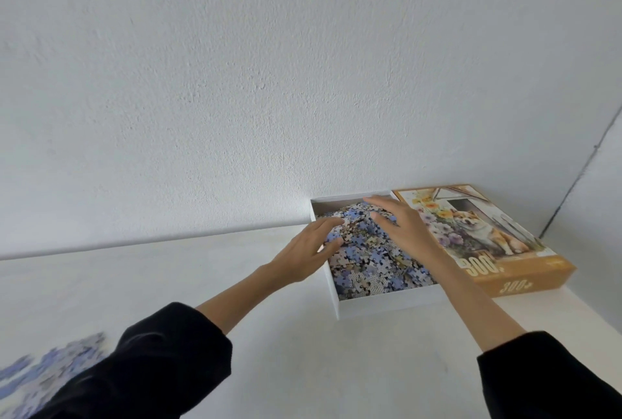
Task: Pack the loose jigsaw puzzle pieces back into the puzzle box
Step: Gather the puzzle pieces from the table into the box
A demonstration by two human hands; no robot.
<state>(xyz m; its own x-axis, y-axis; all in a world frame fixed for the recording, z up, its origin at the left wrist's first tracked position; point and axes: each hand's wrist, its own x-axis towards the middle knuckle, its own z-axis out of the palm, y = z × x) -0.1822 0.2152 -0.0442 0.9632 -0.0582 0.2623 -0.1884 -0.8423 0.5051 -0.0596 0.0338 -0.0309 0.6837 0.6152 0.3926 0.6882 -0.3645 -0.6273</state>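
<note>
We have both hands spread flat, left hand (311,247) and right hand (402,225), on the heaped puzzle pieces (370,260) in the white box tray (380,306), light, loose cardboard that scatters easily, so we'd cup the blurred leftover pieces (50,368) behind our left sleeve from underneath.

White table (276,344) bare between sleeves and box (380,306). Box backs against wall (235,82); lid (505,250) touches its right side. Heaped pieces (370,260) fill box. Blurred loose pieces (43,368) crowd near-left corner.
</note>
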